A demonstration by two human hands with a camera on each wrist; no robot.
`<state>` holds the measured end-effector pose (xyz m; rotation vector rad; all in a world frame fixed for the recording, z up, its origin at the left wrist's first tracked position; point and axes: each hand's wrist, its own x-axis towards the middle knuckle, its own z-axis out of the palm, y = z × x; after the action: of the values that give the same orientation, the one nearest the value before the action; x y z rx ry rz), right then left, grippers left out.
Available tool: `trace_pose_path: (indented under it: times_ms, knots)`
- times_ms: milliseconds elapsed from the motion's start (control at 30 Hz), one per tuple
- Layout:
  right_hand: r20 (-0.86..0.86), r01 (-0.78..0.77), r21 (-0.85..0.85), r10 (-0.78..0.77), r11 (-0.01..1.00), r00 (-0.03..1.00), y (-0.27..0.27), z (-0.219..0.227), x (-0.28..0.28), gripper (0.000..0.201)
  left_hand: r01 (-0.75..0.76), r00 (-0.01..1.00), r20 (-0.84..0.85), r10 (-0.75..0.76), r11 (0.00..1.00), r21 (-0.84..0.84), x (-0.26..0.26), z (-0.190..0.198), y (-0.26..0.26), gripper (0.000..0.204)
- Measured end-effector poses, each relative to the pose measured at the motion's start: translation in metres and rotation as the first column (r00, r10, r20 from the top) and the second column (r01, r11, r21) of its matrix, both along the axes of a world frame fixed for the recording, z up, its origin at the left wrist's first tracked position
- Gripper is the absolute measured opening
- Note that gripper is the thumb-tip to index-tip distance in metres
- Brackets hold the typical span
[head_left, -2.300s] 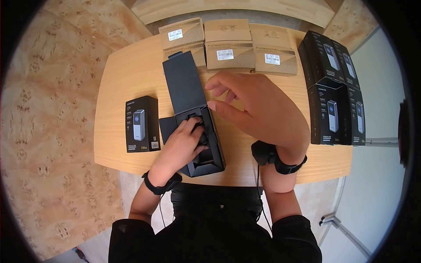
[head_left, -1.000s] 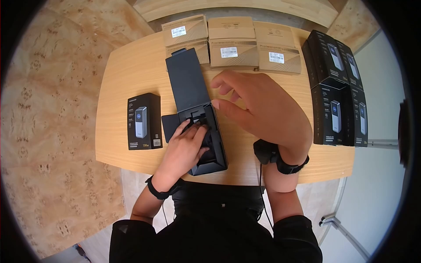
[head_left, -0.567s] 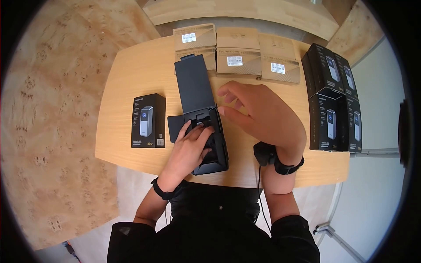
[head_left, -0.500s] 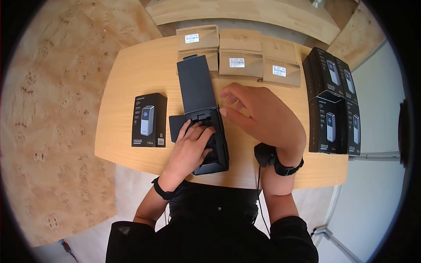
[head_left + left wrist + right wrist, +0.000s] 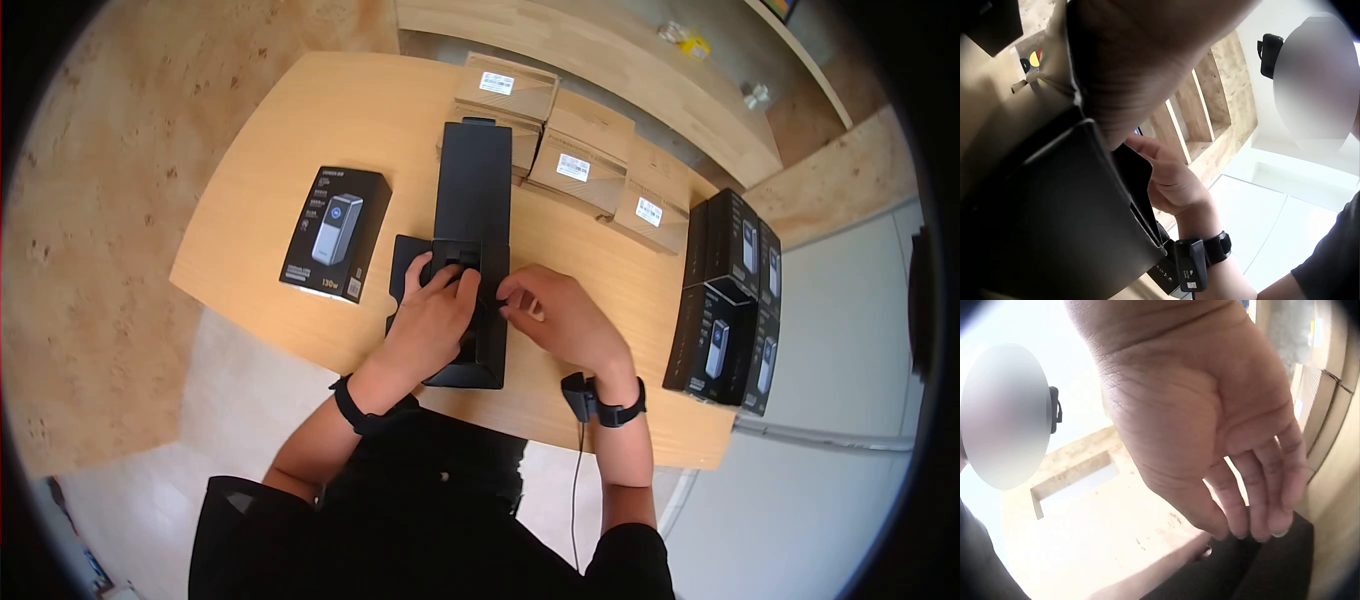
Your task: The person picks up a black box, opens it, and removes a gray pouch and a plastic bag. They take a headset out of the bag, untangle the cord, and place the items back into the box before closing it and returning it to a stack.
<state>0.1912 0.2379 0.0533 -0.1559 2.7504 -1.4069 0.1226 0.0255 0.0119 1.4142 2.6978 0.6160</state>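
In the head view an open black packaging box (image 5: 470,375) lies on the table with its long lid (image 5: 475,185) folded back away from me. My left hand (image 5: 430,320) reaches over the box's left side, fingers spread and bent down into it; what lies under the fingertips is hidden. At the right wall, my right hand (image 5: 560,315) pinches the box's side flap between thumb and fingers. That flap (image 5: 1135,169) stands up beside the right fingers in the left wrist view. The right wrist view shows thumb and fingertips together at the dark edge of the box (image 5: 1285,556).
A closed black box (image 5: 335,235) printed with a power bank stands to the left on the wooden table (image 5: 265,130). Several brown cartons (image 5: 575,165) line the back edge. More black boxes (image 5: 715,340) are stacked at the right edge. A cable hangs from my right wrist.
My right hand has come down from above the table's right side to the box's right wall. The left hand stays in the box. The head view has turned and tilted.
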Motion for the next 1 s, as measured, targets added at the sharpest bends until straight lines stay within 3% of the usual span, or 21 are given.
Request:
trace_pose_path:
  times_ms: [67, 233, 467, 567, 667, 700, 800, 833, 933, 1000]
  knots:
    - [-0.019, -0.023, 0.039, 0.024, 0.999, 1.000, -0.006, -0.007, -0.006, 0.017, -0.010, 0.997, -0.075, 0.009, 1.000, -0.006, 0.003, -0.002, -0.002, 0.068]
    - [-0.039, -0.077, 0.114, 0.082, 0.990, 0.996, -0.014, -0.019, -0.011, 0.017, -0.093, 0.991, -0.084, 0.101, 0.992, 0.086, 0.011, 0.005, -0.006, 0.076]
    - [-0.104, 0.025, 0.150, -0.010, 0.988, 0.995, -0.027, -0.031, -0.005, 0.020, -0.096, 0.994, 0.063, 0.085, 0.973, 0.211, 0.010, 0.026, -0.034, 0.074]
    - [-0.059, 0.021, 0.192, -0.010, 0.981, 0.998, -0.030, -0.031, -0.006, 0.020, -0.207, 0.978, 0.059, 0.199, 0.936, 0.285, 0.007, 0.045, -0.057, 0.066]
    - [-0.039, -0.050, 0.227, 0.060, 0.973, 0.997, -0.024, -0.025, -0.014, 0.020, -0.461, 0.886, 0.212, 0.412, 0.823, 0.332, 0.013, 0.039, -0.075, 0.057]
    - [-0.023, -0.074, 0.227, 0.082, 0.971, 0.996, -0.022, -0.024, -0.017, 0.020, -0.511, 0.842, 0.342, 0.417, 0.819, 0.260, 0.015, 0.037, -0.081, 0.051]
    - [0.026, -0.094, 0.192, 0.090, 0.977, 0.996, -0.019, -0.021, -0.023, 0.025, -0.412, 0.859, 0.452, 0.239, 0.847, 0.335, 0.027, 0.023, -0.087, 0.050]
    - [0.047, -0.088, 0.169, 0.081, 0.982, 0.996, -0.019, -0.022, -0.026, 0.027, -0.316, 0.920, 0.342, 0.190, 0.877, 0.362, 0.030, 0.020, -0.085, 0.051]
    - [0.146, -0.010, 0.144, -0.011, 0.990, 0.989, -0.023, -0.015, -0.028, 0.036, -0.190, 0.941, 0.331, 0.072, 0.921, 0.340, 0.039, 0.021, -0.072, 0.058]
    - [0.141, 0.008, 0.115, -0.024, 0.993, 0.990, -0.021, -0.017, -0.030, 0.041, -0.115, 0.977, 0.209, 0.048, 0.940, 0.320, 0.044, 0.015, -0.060, 0.059]
